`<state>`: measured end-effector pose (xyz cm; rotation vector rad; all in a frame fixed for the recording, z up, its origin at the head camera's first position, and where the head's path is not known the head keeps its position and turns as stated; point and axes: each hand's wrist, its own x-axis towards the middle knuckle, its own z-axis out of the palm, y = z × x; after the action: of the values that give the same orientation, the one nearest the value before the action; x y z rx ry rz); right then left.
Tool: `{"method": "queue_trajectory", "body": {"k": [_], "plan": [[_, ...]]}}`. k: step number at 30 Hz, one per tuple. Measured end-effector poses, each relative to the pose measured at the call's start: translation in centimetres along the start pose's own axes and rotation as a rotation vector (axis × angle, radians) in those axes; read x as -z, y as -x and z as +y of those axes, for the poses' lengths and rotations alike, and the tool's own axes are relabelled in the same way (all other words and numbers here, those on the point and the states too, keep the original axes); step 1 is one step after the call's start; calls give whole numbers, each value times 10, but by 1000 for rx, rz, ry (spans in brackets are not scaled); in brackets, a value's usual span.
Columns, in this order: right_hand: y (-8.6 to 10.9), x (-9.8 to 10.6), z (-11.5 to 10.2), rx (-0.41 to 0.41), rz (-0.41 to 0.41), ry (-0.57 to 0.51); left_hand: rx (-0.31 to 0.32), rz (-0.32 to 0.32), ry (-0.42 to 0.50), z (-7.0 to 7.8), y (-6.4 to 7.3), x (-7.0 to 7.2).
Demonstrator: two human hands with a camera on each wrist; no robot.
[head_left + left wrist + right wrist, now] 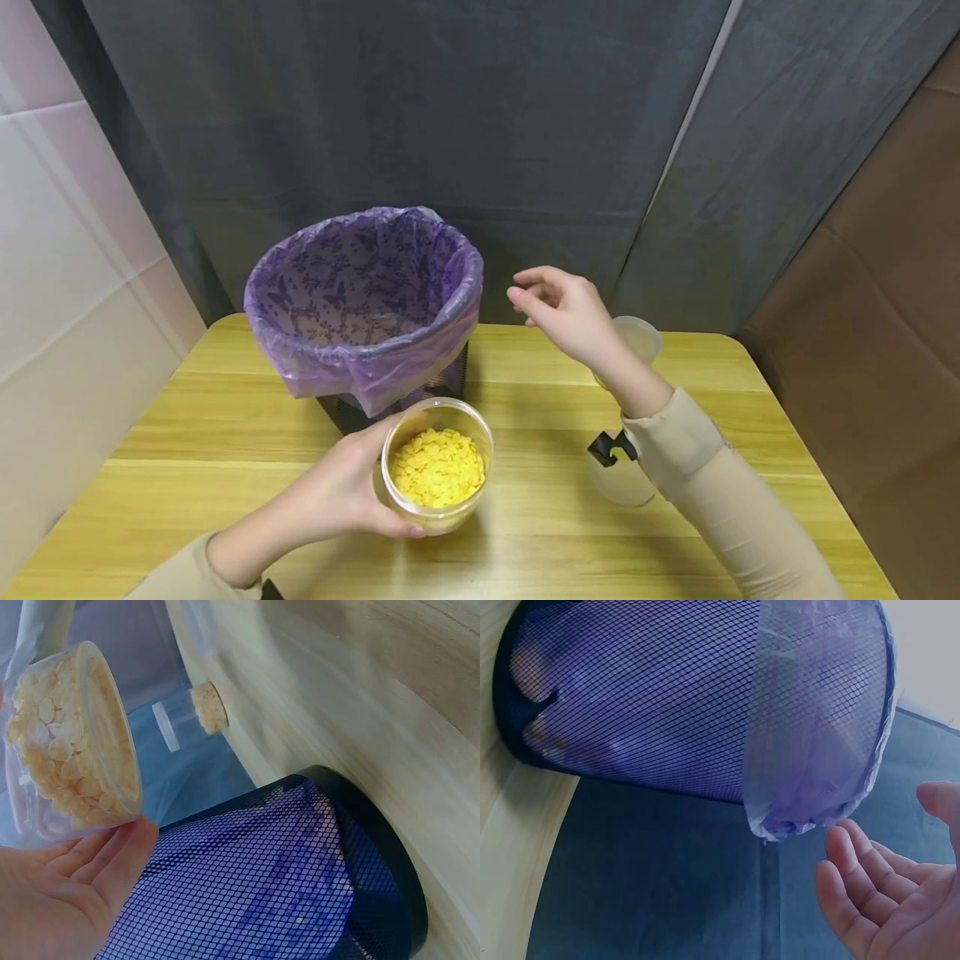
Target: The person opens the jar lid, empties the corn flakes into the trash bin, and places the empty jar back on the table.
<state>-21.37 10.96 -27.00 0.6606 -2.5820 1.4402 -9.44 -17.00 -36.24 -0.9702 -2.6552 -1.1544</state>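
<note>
My left hand [341,487] grips a clear plastic jar [442,521] by its side, thumb at the front. Yellow flakes [438,468], like cornflakes, lie inside it, and its top is uncovered. In the left wrist view the same jar [67,742] leans beside the fingers. Just behind it in the head view stands a mesh waste bin [341,412] with a purple bag [375,367] folded over its rim. My right hand [566,312] hovers right of the bin, holding nothing, its fingers loosely bent. The right wrist view shows those fingers [862,877] close to the bag's edge.
A second clear jar [180,720] with flakes at its bottom stands at the table's back, partly hidden by the right forearm in the head view. A round translucent lid [622,485] lies on the wooden table [540,533] under the right cuff. Dark grey fabric [450,108] hangs behind.
</note>
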Motion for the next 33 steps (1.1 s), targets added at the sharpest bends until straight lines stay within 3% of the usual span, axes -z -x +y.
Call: {"method": "queue_trajectory", "body": {"k": [14,27,33], "plan": [[-21,-11,-11,-98,-98,-71,15,18,-26,4,5,9],[-33,-27,-24,-112,-141,-104,-13,38,-90,13,8,26],[-34,-30,-24,-153,-147,-187,-39,63,-124,15,11,32]]}}
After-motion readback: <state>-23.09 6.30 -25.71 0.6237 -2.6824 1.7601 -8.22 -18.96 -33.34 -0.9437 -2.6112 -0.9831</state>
